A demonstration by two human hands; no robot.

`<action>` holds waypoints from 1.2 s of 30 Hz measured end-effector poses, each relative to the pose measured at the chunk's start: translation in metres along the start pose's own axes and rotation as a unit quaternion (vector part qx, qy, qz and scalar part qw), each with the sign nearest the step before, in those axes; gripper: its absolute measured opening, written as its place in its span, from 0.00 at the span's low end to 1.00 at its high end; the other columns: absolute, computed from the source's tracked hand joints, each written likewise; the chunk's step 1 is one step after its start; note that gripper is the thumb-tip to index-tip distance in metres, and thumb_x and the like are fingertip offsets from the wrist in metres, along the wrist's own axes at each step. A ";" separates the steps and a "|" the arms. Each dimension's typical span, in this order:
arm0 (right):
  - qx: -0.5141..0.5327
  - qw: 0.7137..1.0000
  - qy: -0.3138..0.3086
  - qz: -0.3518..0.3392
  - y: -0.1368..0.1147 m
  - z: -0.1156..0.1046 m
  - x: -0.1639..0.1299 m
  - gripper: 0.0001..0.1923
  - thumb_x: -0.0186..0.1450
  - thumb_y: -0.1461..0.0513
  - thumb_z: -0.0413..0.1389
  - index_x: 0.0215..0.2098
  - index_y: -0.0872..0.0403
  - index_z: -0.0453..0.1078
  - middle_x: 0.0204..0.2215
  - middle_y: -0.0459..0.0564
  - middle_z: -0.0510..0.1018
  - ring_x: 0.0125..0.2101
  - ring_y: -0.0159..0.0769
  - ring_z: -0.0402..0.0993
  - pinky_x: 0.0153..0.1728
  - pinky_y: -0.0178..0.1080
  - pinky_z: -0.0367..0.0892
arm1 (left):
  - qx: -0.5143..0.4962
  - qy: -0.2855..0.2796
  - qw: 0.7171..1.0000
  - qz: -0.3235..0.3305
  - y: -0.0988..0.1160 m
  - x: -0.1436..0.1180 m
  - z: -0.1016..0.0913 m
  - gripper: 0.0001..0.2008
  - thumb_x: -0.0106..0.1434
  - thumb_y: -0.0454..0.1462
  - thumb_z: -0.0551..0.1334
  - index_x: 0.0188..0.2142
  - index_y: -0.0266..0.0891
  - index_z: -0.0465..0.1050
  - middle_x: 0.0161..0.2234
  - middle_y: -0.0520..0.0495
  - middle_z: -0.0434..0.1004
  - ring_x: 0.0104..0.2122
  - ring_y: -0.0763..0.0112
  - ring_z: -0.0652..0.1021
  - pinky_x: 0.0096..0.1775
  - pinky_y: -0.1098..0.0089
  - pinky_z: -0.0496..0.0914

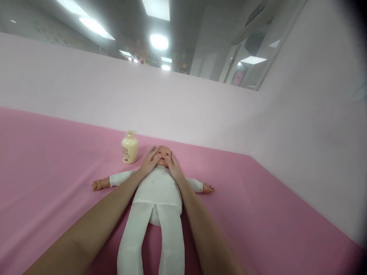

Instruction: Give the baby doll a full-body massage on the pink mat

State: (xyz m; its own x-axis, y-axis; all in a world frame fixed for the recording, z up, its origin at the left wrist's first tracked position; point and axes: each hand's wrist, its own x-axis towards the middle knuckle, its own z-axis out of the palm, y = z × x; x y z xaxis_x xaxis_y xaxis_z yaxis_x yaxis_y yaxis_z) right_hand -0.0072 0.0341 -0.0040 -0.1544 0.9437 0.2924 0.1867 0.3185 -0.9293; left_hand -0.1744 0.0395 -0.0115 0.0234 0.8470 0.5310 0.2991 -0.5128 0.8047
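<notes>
A baby doll with a white cloth body lies on its back on the pink covering, legs toward me and arms spread to both sides. Against the left-hand side of its face as I see it, my left hand rests with fingers stretched toward the top of the head. My right hand lies along the opposite cheek, its fingers extended too. Both thumbs touch the doll's face near the mouth. Parts of the fingers at the sides of the head are hidden. My forearms run along either side of the doll's body.
A cream-coloured pump bottle stands left of the doll's head. The pink sheet covers the surface, with folds at the left. A white wall rises behind and at the right, below a reflective pane showing ceiling lights.
</notes>
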 end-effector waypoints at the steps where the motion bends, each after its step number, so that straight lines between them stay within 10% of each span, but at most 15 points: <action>1: -0.015 1.000 -0.002 -0.006 -0.001 0.000 -0.001 0.42 0.63 0.42 0.52 0.69 0.48 0.46 0.70 0.47 0.48 0.69 0.41 0.40 0.68 0.50 0.38 | 0.008 -0.006 1.000 0.025 0.001 0.000 -0.001 0.28 0.65 0.47 0.55 0.62 0.40 0.64 0.67 0.43 0.54 0.67 0.59 0.56 0.66 0.58 0.48; 10: -0.064 0.994 -0.015 -0.084 -0.011 0.002 -0.003 0.34 0.65 0.38 0.45 0.63 0.41 0.61 0.70 0.39 0.42 0.70 0.39 0.35 0.68 0.46 0.34 | 0.011 -0.009 0.999 0.050 0.003 0.003 -0.002 0.22 0.66 0.46 0.53 0.57 0.45 0.70 0.68 0.47 0.54 0.66 0.60 0.56 0.66 0.56 0.48; 36: 0.017 0.999 0.003 0.040 0.008 0.002 0.004 0.47 0.62 0.38 0.48 0.70 0.53 0.43 0.70 0.47 0.45 0.70 0.39 0.39 0.68 0.44 0.37 | -0.040 0.018 0.994 -0.097 0.001 -0.001 0.002 0.34 0.65 0.51 0.55 0.66 0.38 0.54 0.68 0.41 0.51 0.68 0.61 0.53 0.67 0.60 0.46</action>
State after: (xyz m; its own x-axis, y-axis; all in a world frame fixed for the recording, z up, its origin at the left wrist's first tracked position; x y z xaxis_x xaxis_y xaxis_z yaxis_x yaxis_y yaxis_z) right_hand -0.0081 0.0406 -0.0104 -0.1339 0.9667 0.2183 0.1644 0.2389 -0.9570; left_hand -0.1716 0.0384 -0.0115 -0.0619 0.9261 0.3721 0.2181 -0.3513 0.9105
